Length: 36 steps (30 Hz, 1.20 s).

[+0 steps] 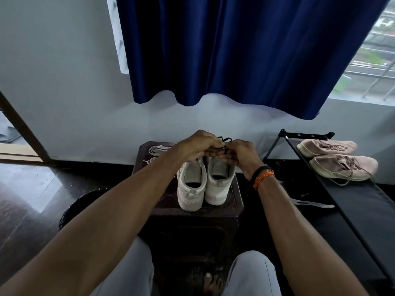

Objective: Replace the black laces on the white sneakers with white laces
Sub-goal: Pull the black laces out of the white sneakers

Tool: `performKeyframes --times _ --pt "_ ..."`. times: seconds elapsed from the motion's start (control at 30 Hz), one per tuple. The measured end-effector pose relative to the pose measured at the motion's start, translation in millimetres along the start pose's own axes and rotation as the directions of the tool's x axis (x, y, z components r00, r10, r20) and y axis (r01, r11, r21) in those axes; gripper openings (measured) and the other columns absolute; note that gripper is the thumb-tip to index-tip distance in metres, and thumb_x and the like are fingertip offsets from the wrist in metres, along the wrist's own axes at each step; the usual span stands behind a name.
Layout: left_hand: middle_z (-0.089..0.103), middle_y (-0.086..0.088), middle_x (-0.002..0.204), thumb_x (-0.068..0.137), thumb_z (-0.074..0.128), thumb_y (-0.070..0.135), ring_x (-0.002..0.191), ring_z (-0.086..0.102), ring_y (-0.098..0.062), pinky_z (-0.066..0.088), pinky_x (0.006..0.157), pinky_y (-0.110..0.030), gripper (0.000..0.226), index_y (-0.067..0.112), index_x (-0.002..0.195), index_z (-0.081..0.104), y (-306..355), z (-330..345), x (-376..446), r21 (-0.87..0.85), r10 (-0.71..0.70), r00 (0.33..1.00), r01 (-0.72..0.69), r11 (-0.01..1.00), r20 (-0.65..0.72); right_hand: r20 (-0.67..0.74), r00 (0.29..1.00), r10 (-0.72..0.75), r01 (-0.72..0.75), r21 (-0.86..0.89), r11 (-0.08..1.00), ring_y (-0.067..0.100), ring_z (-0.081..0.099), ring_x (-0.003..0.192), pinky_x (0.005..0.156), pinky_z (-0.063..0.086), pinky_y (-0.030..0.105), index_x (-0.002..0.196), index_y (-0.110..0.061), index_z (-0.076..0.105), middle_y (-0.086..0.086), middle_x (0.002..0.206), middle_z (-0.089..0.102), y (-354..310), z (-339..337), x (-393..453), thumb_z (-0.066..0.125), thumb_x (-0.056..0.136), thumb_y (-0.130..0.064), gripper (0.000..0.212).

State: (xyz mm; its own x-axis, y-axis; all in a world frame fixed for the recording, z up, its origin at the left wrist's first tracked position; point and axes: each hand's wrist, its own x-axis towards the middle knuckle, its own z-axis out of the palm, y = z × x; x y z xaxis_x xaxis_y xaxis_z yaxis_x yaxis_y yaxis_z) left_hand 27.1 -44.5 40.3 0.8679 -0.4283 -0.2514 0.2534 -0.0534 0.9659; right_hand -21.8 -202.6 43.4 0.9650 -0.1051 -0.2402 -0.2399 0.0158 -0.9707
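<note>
Head view, from the left: the white laces (157, 150) lie in a loose bundle on the far left part of the dark stool (237, 201), apart from the shoes and untouched. Next comes the left hand (199, 144), raised over the toes of the shoes with its fingers curled, pinching a loop of black lace (224, 140) that pokes up between the two hands. Below it the pair of white sneakers (204, 184) stands side by side on the stool, heels toward the person, toes hidden under the hands. The right hand (240, 155), a black and orange band at its wrist, meets the left hand fingertip to fingertip and also grips the black lace. Whether that lace is still threaded through any eyelets cannot be told, since the hands cover the front of the shoes. By my reading the step in hand is taking out the black lace, so the white lacing has not begun. The next move would call for drawing the lace clear of the eyelets one crossing at a time, steadying the shoe so it does not tip off the stool. On the far right a pink pair of shoes (335, 161) rests on a black rack (352, 201).
</note>
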Motion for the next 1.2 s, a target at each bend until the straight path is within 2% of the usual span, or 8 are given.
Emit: performKeyframes --times 0.07,0.17,0.33,0.53,0.73,0.9,1.03,1.2 --pt "0.074 -0.009 0.086 0.088 0.071 -0.004 0.080 0.072 -0.015 0.061 0.081 -0.028 0.009 0.002 0.094 0.072 1 -2 -5 0.070 0.053 0.999 -0.053 0.996 -0.007 -0.006 1.000 0.004 -0.004 0.003 1.000 0.027 0.073 0.068 0.063 0.062 0.031 0.093 0.001 0.063 0.021 0.082 0.074 -2 1 0 0.057 0.099 -0.008 0.012" --pt "0.075 -0.007 0.078 0.083 0.074 -0.009 0.069 0.070 -0.010 0.055 0.062 -0.021 0.013 0.001 0.091 0.073 3 -2 -10 0.204 0.152 0.985 -0.133 0.970 -0.080 -0.033 0.999 0.001 0.000 0.037 0.999 0.026 0.073 0.067 0.066 0.062 0.033 0.089 0.000 0.064 0.018 0.078 0.074 -3 3 1 0.058 0.098 -0.005 0.012" --pt "0.076 -0.006 0.071 0.076 0.082 0.000 0.061 0.066 -0.012 0.055 0.060 -0.023 0.010 0.006 0.081 0.078 3 -2 -10 0.363 0.264 0.943 -0.177 0.915 -0.204 -0.066 0.997 0.032 -0.027 0.076 0.997 0.020 0.072 0.068 0.065 0.059 0.028 0.089 -0.003 0.069 0.012 0.080 0.076 -3 8 0 0.056 0.099 -0.005 0.017" --pt "0.075 -0.013 0.075 0.074 0.087 0.004 0.055 0.068 -0.011 0.054 0.057 -0.021 0.020 0.002 0.088 0.074 2 2 -12 0.335 0.238 0.922 -0.130 0.933 -0.306 -0.174 0.984 -0.041 0.047 0.031 0.998 0.015 0.058 0.065 0.060 0.053 0.026 0.080 -0.008 0.069 0.008 0.075 0.066 3 9 2 0.058 0.095 0.003 0.021" --pt "0.074 -0.014 0.078 0.073 0.083 -0.001 0.061 0.073 -0.018 0.061 0.061 -0.028 0.021 -0.002 0.090 0.071 3 7 -20 0.280 0.198 0.928 -0.109 0.954 -0.315 -0.162 0.986 -0.043 0.055 0.068 0.996 0.020 0.069 0.072 0.064 0.059 0.028 0.086 -0.005 0.073 0.009 0.078 0.072 5 14 5 0.063 0.093 0.004 0.016" --pt "0.074 -0.016 0.088 0.073 0.083 0.001 0.070 0.076 -0.025 0.065 0.072 -0.038 0.023 0.001 0.093 0.070 2 7 -24 0.268 0.171 0.929 -0.082 0.960 -0.327 -0.150 0.988 -0.036 0.037 0.000 0.999 0.030 0.076 0.083 0.070 0.063 0.037 0.083 -0.004 0.074 0.017 0.093 0.077 4 12 5 0.059 0.093 0.004 0.021" --pt "0.073 -0.012 0.088 0.067 0.087 0.005 0.077 0.076 -0.026 0.065 0.075 -0.044 0.029 0.007 0.089 0.069 1 9 -25 0.293 0.159 0.920 -0.051 0.955 -0.358 -0.181 0.983 -0.028 0.009 -0.102 0.995 0.035 0.077 0.080 0.071 0.063 0.040 0.084 -0.001 0.074 0.020 0.089 0.077 3 13 7 0.062 0.091 0.002 0.014" --pt "0.072 -0.012 0.088 0.072 0.081 -0.002 0.071 0.072 -0.019 0.063 0.066 -0.031 0.028 0.002 0.096 0.068 1 13 -26 0.280 0.160 0.914 -0.053 0.958 -0.373 -0.200 0.979 -0.034 -0.002 -0.180 0.984 0.036 0.077 0.078 0.070 0.064 0.042 0.077 -0.001 0.073 0.022 0.082 0.076 -1 14 7 0.073 0.087 -0.003 0.010"
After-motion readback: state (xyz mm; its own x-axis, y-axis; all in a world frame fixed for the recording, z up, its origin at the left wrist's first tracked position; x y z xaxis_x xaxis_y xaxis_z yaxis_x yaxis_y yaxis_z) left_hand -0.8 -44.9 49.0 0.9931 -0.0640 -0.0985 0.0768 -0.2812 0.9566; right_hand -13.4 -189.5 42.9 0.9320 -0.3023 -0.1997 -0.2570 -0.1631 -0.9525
